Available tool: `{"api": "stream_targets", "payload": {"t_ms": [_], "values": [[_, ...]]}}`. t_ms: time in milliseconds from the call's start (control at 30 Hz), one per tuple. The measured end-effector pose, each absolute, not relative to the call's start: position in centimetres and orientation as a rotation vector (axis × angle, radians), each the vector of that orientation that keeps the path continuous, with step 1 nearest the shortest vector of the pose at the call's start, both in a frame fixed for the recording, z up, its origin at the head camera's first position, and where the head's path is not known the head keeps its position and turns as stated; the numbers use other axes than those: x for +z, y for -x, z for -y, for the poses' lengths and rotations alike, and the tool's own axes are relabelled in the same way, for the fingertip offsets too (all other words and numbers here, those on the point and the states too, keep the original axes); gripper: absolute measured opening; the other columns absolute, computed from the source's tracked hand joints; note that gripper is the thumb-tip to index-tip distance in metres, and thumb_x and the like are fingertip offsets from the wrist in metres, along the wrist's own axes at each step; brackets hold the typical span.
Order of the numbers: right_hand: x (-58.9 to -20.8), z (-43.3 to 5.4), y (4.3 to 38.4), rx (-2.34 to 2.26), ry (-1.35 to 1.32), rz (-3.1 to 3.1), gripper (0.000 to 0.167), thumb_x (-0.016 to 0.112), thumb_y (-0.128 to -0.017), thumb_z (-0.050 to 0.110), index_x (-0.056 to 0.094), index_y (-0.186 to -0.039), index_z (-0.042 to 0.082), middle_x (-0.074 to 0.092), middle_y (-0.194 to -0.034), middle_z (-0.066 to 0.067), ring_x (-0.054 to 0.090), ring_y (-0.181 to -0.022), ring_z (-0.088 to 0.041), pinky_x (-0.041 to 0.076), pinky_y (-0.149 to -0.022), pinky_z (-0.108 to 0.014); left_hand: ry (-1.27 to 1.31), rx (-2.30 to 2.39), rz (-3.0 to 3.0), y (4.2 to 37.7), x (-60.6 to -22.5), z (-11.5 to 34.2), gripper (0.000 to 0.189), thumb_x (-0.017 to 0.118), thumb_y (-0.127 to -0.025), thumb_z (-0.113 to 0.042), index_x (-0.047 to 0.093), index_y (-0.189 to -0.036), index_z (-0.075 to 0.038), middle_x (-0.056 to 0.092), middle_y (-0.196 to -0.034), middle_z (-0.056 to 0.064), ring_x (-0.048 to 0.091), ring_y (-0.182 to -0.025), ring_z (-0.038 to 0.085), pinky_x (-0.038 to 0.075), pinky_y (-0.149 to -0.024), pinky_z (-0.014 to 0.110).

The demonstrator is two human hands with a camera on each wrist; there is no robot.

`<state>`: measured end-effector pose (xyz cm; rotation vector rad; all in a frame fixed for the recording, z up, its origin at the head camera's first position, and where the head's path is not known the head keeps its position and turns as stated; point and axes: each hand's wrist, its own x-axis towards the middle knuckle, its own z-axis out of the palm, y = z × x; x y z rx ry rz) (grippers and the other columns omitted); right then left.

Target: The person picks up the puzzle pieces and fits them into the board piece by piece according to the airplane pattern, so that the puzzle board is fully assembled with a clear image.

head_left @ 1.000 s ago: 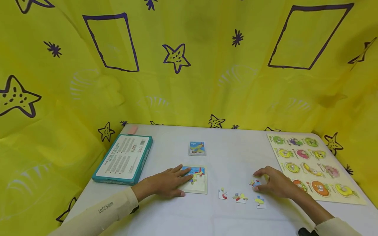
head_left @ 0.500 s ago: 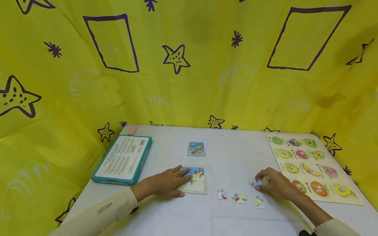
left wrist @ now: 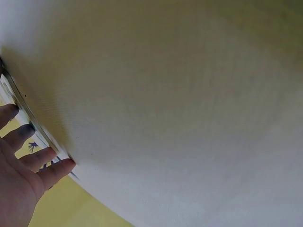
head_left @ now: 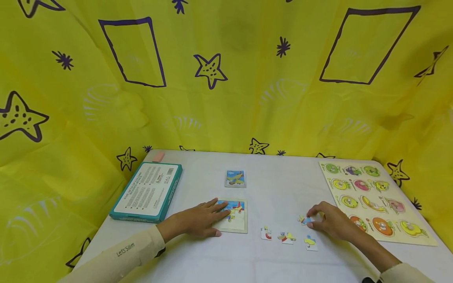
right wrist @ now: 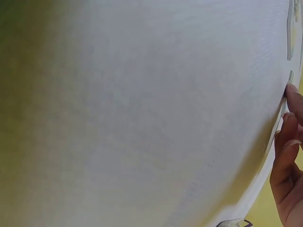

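My left hand lies with fingers spread over the left part of a small jigsaw tray. Several joined blue, red and yellow pieces show beyond its fingertips; the hand hides the rest. At the right, my right hand pinches a blue and yellow puzzle piece by its right side between thumb and index finger, low at the white table. Three loose pieces lie close by: one with a red curve, one red and yellow, and one yellow and blue.
Behind the tray lies a small airplane picture card. A teal-edged box stands at the left, with a pink block behind it. A fruit puzzle board lies right of my right hand. A yellow curtain hangs behind the table.
The right thumb and index finger have drawn slightly closer together at the puzzle piece. The left hand stays in place on the tray.
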<state>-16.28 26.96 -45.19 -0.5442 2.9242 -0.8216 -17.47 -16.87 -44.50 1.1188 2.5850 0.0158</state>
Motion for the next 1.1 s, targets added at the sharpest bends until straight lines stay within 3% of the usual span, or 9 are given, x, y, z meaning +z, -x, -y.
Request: {"api": "stream_targets", "payload": {"t_ms": [233,467,733,1100], "values": [[-45.5,-26.9,16.4,-0.969,0.556,-2.819,0.025,0.082,-0.082,0.017,0.063,-0.096,0.011,0.064,-0.093,0.000,0.044,-0.068,-0.002,0.040,-0.060,-0.022,-1.118,0.017,-2.588,17.4,-44.5,16.9,0.072,0.050,-0.100,-0.057,0.027,-0.160,-0.025,0.018,-0.169,0.001,0.018,-0.155,0.035,0.031,-0.120,0.051],[-46.0,-26.8,16.7,-1.226,0.665,-2.560,0.019,0.073,-0.090,0.008,0.058,-0.102,0.004,0.057,-0.089,-0.007,0.049,-0.053,0.000,0.047,-0.046,-0.021,-1.108,0.019,-2.587,17.4,-44.6,17.0,0.072,0.050,-0.100,-0.057,0.026,-0.161,-0.026,0.018,-0.169,0.001,0.018,-0.155,0.035,0.031,-0.119,0.052],[-44.9,-25.9,16.7,-1.306,0.751,-2.445,0.017,0.062,-0.098,0.005,0.061,-0.114,-0.001,0.056,-0.089,-0.009,0.047,-0.052,0.001,0.045,-0.045,-0.023,-1.121,0.020,-2.586,17.4,-44.5,16.9,0.072,0.051,-0.100,-0.056,0.027,-0.160,-0.025,0.018,-0.169,0.001,0.019,-0.155,0.035,0.032,-0.119,0.051],[-43.9,-21.9,17.2,-1.326,0.704,-2.400,0.031,0.072,-0.093,0.012,0.067,-0.118,-0.004,0.063,-0.092,-0.008,0.051,-0.054,-0.005,0.048,-0.051,-0.024,-1.116,0.006,-2.582,17.5,-44.6,16.9,0.072,0.050,-0.100,-0.056,0.026,-0.161,-0.025,0.018,-0.169,0.001,0.018,-0.155,0.035,0.031,-0.120,0.050]]}}
